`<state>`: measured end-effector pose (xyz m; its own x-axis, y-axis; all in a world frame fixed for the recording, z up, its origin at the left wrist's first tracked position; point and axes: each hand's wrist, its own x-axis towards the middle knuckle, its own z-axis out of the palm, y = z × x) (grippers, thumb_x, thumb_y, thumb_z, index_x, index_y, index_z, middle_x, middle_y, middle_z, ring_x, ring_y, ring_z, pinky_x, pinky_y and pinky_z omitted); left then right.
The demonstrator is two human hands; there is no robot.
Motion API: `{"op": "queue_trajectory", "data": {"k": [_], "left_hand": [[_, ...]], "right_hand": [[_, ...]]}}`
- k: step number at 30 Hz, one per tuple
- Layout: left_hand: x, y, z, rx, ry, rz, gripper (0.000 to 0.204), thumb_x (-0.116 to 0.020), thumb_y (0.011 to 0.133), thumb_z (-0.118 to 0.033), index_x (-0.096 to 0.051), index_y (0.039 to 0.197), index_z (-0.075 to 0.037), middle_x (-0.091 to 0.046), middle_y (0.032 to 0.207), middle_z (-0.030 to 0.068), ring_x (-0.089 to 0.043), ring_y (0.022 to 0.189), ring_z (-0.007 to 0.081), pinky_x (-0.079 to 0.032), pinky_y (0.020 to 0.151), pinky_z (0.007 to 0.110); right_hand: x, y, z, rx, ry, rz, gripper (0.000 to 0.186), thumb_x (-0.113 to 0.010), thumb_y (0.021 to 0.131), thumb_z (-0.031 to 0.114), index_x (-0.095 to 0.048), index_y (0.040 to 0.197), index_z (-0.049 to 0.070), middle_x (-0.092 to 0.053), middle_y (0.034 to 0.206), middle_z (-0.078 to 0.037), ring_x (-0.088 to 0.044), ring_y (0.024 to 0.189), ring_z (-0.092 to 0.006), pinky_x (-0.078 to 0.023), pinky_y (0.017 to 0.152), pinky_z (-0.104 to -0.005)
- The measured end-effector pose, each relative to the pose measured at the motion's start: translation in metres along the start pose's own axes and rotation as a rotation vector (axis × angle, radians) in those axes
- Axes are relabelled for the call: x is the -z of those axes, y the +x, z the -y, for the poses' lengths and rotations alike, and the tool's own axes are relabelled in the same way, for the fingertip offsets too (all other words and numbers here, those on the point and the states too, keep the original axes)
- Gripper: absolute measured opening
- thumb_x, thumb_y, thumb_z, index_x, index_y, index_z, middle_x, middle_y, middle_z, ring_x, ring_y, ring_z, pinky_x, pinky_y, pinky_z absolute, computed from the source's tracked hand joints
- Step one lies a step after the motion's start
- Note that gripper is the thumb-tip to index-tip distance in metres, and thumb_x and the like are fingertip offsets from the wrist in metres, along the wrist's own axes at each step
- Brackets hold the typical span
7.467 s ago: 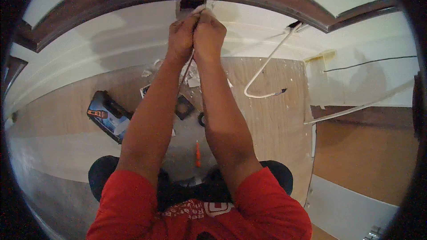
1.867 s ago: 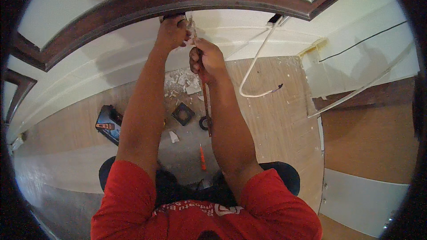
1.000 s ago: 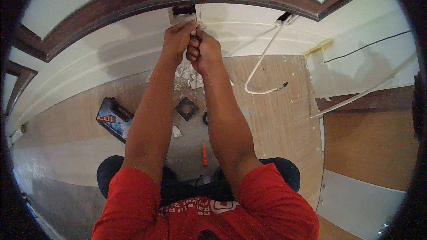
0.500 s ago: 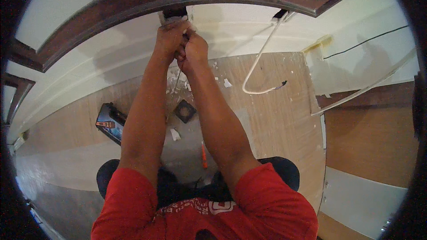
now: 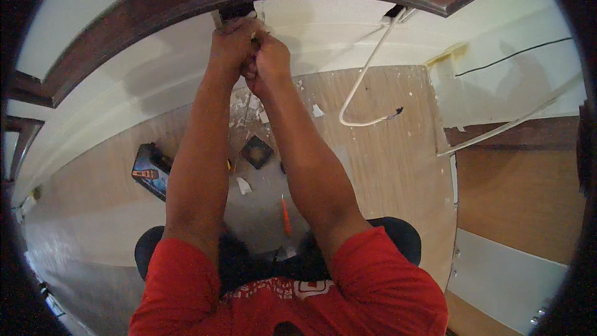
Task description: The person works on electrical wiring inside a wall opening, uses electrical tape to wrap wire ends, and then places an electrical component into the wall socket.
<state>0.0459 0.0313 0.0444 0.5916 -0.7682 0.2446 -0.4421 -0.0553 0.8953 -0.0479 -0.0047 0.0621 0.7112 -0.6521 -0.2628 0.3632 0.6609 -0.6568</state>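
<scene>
"At the far wall (image 5: 336, 31), what are your hands doing under that dark opening (image 5: 237, 10)?"

"My left hand (image 5: 233, 46) and right hand (image 5: 271, 59) are pressed together just on the near side of it, fingers curled in. I cannot tell what they grasp, or if they grasp anything; my knuckles hide it."

"What worries you there?"

"The opening's edge looks rough, and pale scraps (image 5: 318, 111) lie on the floor (image 5: 385, 168) below, so I'd guess it crumbles. A hard tug or sideways knock could break off more. A sudden slip could also scrape my bare knuckles, they're so close to it."

"And off to the right?"

"The white cable (image 5: 367, 65) hangs out of the right opening (image 5: 393, 11), its dark end (image 5: 398, 112) loose and uncapped as far as I can see. If it's live, which I can't tell, brushing it might shock me. Swinging my right arm (image 5: 317, 155) wide could snag it."

"Nearer you?"

"An orange tool (image 5: 286, 216) lies between my knees (image 5: 401, 246); shifting without looking could send it rolling. Farther on and slightly left, the black square plate (image 5: 266, 154) might get chipped if something heavy dropped."
</scene>
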Motion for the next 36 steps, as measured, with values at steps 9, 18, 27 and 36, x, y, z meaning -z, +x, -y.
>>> {"op": "queue_trajectory", "data": {"k": [9, 18, 27, 36], "left_hand": [[0.002, 0.0, -0.04, 0.443, -0.445, -0.112, 0.023, -0.066, 0.085, -0.021, -0.068, 0.098, -0.002, -0.069, 0.086, 0.0084, -0.062, 0.058, 0.0161, -0.049, 0.048, 0.031], [-0.006, -0.014, -0.023, 0.362, -0.43, -0.173, 0.025, -0.068, 0.083, -0.024, -0.068, 0.092, 0.0, -0.066, 0.075, 0.0094, -0.06, 0.052, 0.0176, -0.047, 0.044, 0.032], [0.004, -0.004, -0.047, 0.497, -0.231, -0.026, 0.026, -0.063, 0.089, -0.028, -0.065, 0.102, -0.005, -0.067, 0.096, 0.0103, -0.064, 0.08, 0.0239, -0.051, 0.073, 0.037], [-0.004, -0.006, -0.041, 0.508, -0.567, -0.184, 0.02, -0.069, 0.081, -0.022, -0.065, 0.089, -0.004, -0.061, 0.065, 0.0059, -0.055, 0.046, 0.0161, -0.043, 0.039, 0.032]], "right_hand": [[-0.004, 0.002, 0.009, 0.03, -0.074, 0.038, 0.031, -0.046, 0.099, 0.03, -0.047, 0.073, 0.014, -0.039, 0.053, 0.003, -0.032, 0.037, -0.0107, -0.025, 0.033, -0.0275], [-0.01, -0.017, 0.009, -0.138, 0.105, -0.111, 0.029, -0.045, 0.099, 0.029, -0.049, 0.076, 0.013, -0.04, 0.053, 0.003, -0.033, 0.037, -0.0104, -0.025, 0.032, -0.0269], [-0.007, -0.008, 0.009, -0.111, 0.14, -0.056, 0.024, -0.044, 0.099, 0.027, -0.05, 0.08, 0.014, -0.041, 0.054, 0.003, -0.033, 0.038, -0.0095, -0.025, 0.034, -0.026], [-0.003, -0.005, 0.006, -0.111, 0.089, -0.04, 0.023, -0.046, 0.097, 0.022, -0.049, 0.074, 0.015, -0.039, 0.052, 0.004, -0.031, 0.036, -0.0107, -0.025, 0.034, -0.0267]]}}
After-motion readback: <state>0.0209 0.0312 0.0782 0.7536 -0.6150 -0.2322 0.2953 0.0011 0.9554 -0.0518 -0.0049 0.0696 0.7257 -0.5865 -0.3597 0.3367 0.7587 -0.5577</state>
